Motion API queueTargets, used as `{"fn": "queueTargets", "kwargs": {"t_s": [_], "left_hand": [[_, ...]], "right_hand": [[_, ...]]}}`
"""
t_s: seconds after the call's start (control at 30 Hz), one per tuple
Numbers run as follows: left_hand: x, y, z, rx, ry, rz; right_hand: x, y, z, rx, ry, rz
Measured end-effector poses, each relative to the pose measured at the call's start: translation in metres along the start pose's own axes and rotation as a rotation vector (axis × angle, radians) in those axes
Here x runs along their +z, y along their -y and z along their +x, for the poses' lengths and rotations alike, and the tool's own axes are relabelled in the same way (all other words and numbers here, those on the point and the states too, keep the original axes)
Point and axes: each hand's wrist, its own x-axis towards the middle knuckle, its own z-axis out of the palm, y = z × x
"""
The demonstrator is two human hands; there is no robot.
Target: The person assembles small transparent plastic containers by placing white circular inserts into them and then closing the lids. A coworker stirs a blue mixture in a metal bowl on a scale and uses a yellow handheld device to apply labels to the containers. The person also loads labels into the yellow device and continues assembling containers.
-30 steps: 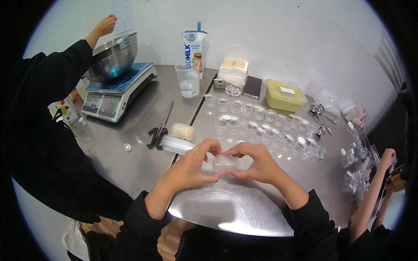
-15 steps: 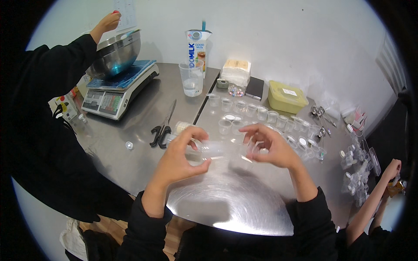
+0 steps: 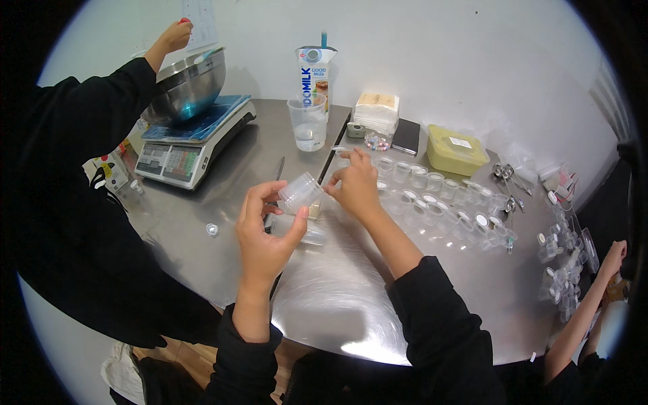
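Handling a clear cup stack (image 3: 300,192) is looking like the current step; left hand (image 3: 261,229) is gripping it above the steel table (image 3: 324,290). Next move is probably calling for a steady hold. Long axis is slanting up rightward, mouth end unclear. Right hand (image 3: 359,189) is hanging, fingers bent, by small cups (image 3: 418,179); grip unclear.

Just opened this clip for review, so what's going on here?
The person's left hand holds clear plastic cups, apparently nested, tilted above the metal table. The right hand is close to their right end; whether it touches them is hard to tell. Small lidded cups stand farther right. At left, a co-worker's hand is raised above a metal bowl on a scale.
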Motion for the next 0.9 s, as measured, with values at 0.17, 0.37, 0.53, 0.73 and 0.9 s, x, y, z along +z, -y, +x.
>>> {"fn": "queueTargets", "kwargs": {"t_s": [0.17, 0.37, 0.53, 0.73, 0.9], "left_hand": [[-0.001, -0.001, 0.000, 0.022, 0.027, -0.007], [0.006, 0.001, -0.004, 0.036, 0.216, -0.159], [0.028, -0.014, -0.024, -0.202, 0.590, -0.471], [0.080, -0.063, -0.058, -0.240, 0.997, -0.551], [0.119, -0.100, -0.069, -0.149, 1.195, -0.573]], "right_hand": [[-0.012, -0.008, -0.003, 0.066, 0.188, -0.108], [-0.079, 0.004, -0.025, -0.024, 0.165, 0.260], [-0.150, 0.014, -0.103, -0.211, 0.298, 0.567], [-0.203, 0.001, -0.184, 0.092, 0.187, 0.481], [-0.235, -0.022, -0.233, 0.082, 0.037, 0.350]]}}
